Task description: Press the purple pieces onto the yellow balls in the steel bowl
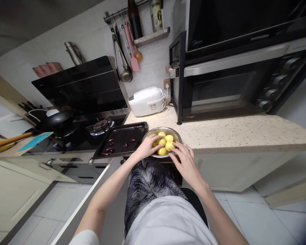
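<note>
A round metal bowl (pixel 177 133) sits at the counter's front edge, holding several smooth yellow balls (pixel 162 151) whose exact kind I cannot make out. From the left, my left hand (pixel 150 145) reaches over the rim, its fingers stretched across the balls and touching them. My right hand (pixel 185 154) is at the bowl's right side with its fingers spread and their tips against the balls nearest that rim. Neither hand has lifted anything out of the bowl.
Left of the bowl lies a black baking tray (pixel 119 136) with several small dark-red pieces on it. A white appliance (pixel 148 101) stands behind. Further left are a gas burner (pixel 101 125) and a wok (pixel 57 120). An oven (pixel 226 90) occupies the back right.
</note>
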`<state>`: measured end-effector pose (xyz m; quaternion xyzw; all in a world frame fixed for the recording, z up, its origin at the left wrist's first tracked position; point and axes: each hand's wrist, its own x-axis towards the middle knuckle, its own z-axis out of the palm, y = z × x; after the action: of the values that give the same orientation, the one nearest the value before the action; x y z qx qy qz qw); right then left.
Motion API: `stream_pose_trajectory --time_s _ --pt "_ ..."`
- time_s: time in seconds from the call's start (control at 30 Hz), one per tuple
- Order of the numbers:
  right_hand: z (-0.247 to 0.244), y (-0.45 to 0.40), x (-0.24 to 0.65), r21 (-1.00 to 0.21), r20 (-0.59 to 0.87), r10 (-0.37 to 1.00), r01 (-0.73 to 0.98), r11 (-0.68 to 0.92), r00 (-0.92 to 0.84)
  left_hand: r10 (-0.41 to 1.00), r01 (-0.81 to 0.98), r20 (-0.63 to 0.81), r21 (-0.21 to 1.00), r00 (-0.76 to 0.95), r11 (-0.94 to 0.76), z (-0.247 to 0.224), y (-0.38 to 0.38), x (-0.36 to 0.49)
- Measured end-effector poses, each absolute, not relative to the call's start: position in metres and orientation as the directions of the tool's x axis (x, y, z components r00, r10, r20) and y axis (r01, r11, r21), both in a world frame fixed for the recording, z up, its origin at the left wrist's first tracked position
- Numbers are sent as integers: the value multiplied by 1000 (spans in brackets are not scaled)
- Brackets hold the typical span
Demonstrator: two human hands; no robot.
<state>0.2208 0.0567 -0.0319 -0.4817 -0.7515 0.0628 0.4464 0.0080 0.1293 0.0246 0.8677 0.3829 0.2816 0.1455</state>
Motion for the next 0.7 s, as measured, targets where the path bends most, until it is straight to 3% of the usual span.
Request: stream_pose_trajectory --time_s 0.27,0.7 --pt "-34 57 221 -512 604 783 681 524 -149 732 603 484 425 479 -675 24 116 8" --pt "-35 59 221 -496 618 771 686 532 -151 674 640 515 279 530 -716 11 109 8"
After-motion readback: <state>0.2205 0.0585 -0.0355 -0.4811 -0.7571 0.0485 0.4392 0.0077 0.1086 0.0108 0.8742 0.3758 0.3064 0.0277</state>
